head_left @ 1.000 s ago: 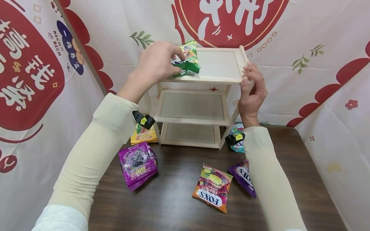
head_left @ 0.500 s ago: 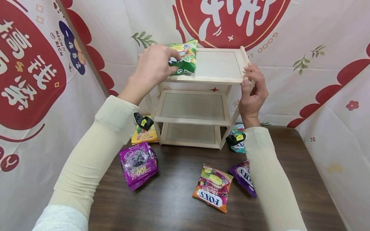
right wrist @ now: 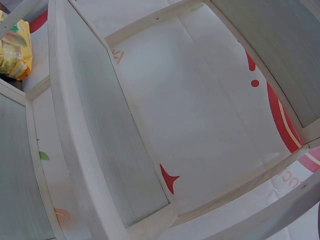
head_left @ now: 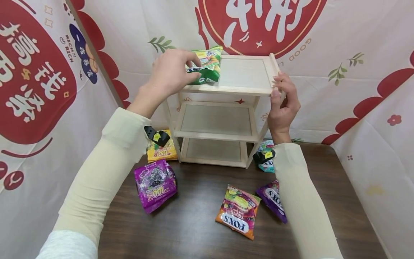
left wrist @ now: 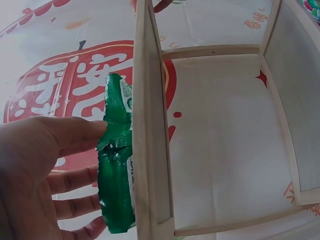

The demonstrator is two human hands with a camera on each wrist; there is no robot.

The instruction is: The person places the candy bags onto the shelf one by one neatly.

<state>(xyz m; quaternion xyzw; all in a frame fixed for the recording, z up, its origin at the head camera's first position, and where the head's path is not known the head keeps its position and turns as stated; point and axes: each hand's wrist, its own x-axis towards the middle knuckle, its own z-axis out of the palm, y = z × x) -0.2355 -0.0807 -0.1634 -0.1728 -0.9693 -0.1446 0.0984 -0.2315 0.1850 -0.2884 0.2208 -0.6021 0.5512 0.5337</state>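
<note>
A green candy bag lies on the left part of the top board of a pale wooden three-tier shelf. My left hand is at the bag's left side, thumb and fingers spread apart. In the left wrist view the thumb tip and fingertips of that hand lie right along the green bag's crimped edge, without closing round it. At the shelf's right end my right hand grips the top corner, its thumb on the front and its fingers over the side rail. That hand is outside the right wrist view.
On the dark table lie a purple grape bag, an orange-red Fox's bag and a dark purple bag, partly under my right sleeve. A yellow bag and a teal bag flank the shelf's feet.
The green bag was drawn slightly left on the top board, then stayed. My left hand has shifted left and its fingers have eased off the bag. The right hand keeps its grip.
</note>
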